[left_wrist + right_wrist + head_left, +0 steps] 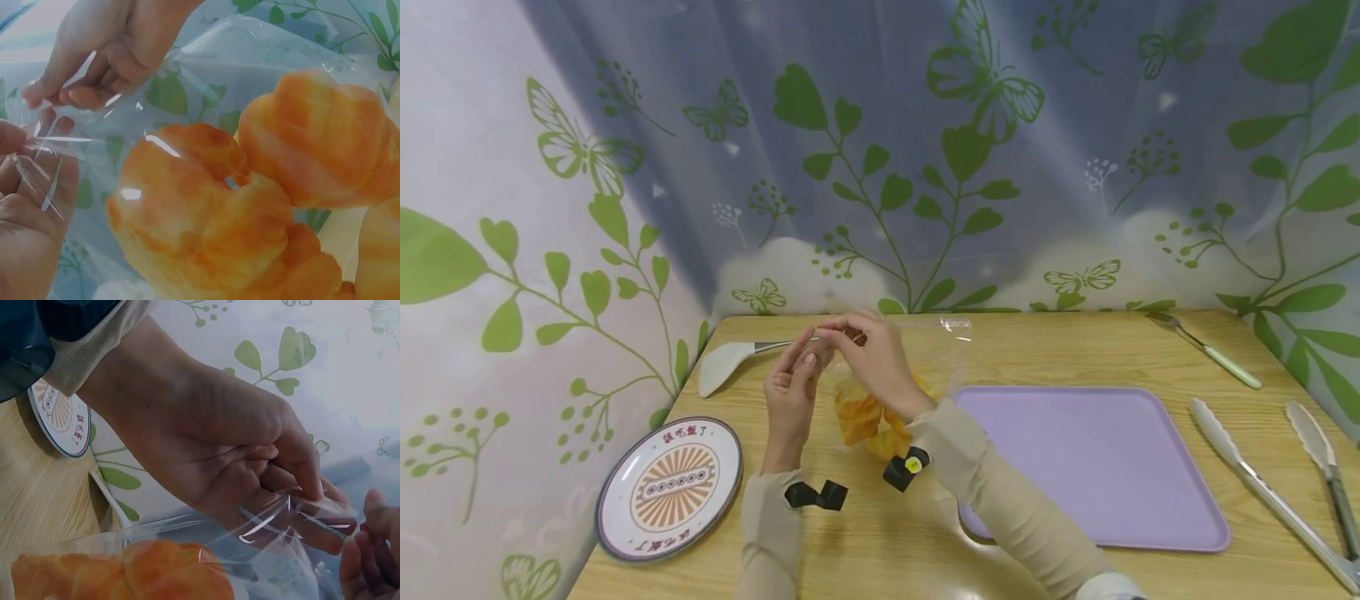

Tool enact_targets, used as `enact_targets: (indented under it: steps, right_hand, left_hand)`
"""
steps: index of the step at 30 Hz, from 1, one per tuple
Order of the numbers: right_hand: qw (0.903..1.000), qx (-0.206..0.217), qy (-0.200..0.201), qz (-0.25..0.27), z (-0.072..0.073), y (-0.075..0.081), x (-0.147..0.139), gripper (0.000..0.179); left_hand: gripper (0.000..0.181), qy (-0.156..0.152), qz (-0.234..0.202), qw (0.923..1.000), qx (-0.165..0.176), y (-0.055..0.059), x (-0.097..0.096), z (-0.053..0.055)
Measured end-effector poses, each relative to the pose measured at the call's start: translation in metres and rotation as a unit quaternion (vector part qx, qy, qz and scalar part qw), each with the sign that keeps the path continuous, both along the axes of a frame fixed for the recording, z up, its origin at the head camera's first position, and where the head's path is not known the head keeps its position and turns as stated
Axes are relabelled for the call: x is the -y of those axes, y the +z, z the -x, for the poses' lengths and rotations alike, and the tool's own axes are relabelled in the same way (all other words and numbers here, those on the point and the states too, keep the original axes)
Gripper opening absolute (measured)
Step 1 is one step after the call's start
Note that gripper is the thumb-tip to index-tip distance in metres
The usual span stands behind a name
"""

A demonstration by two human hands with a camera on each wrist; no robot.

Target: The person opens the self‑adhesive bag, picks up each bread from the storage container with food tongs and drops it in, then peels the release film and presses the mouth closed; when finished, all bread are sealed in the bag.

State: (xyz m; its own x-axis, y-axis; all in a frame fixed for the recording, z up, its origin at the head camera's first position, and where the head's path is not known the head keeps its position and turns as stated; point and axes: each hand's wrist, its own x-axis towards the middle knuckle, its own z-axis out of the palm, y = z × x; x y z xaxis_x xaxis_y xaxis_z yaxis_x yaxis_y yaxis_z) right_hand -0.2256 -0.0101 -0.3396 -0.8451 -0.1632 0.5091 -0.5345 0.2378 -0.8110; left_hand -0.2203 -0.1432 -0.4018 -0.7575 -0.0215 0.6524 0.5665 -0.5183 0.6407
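Observation:
A clear plastic bag [219, 56] holds several golden-orange bread rolls [206, 212] and hangs over the table in front of me. My left hand [792, 404] pinches the gathered film at the bag's mouth between thumb and fingers; in the right wrist view the left hand [231, 437] shows large, with creased film at its fingertips. My right hand [880, 362] reaches in from the right, thumb and finger pinching the edge of the film close to the left fingertips. In the head view the right wrist partly covers the rolls [861, 417].
A round plate [722, 467] with printed rays lies at the left. Behind my hands is a white spatula [722, 368]. A purple tray [1090, 467] lies to the right, with metal tongs [1262, 483] beyond it and a green-handled fork [1225, 362] at the back right.

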Motion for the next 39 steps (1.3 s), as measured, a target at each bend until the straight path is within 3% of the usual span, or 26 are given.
enact_targets:
  steps: [5,11,16,22,29,39]
  right_hand:
    - [0.9987,0.025,0.011,0.042,0.001,0.000,-0.005,0.016]
    - [0.9972,0.049,0.018,0.054,0.002,0.001,-0.010,0.015]
    - [0.9963,0.053,-0.013,0.066,0.004,0.000,-0.022,0.017]
    - [0.9918,0.015,-0.072,0.104,0.010,-0.001,-0.061,0.016]
    - [0.9742,0.007,-0.156,0.163,0.016,0.001,-0.128,0.020]
    - [0.9413,-0.004,-0.246,0.232,0.015,-0.009,-0.216,0.005]
  left_hand:
    - [0.034,-0.017,0.026,0.9995,0.009,-0.009,0.005,0.004]
    - [0.019,0.045,0.070,0.9945,0.063,-0.016,0.005,0.006]
    - [0.015,0.058,0.051,0.9934,0.086,-0.016,0.002,0.007]
    - [0.015,0.052,0.030,0.9942,0.089,-0.015,0.002,0.006]
    - [0.013,0.047,0.002,0.9947,0.092,-0.015,0.003,0.007]
    - [0.017,0.031,-0.040,0.9937,0.100,-0.015,0.002,0.007]
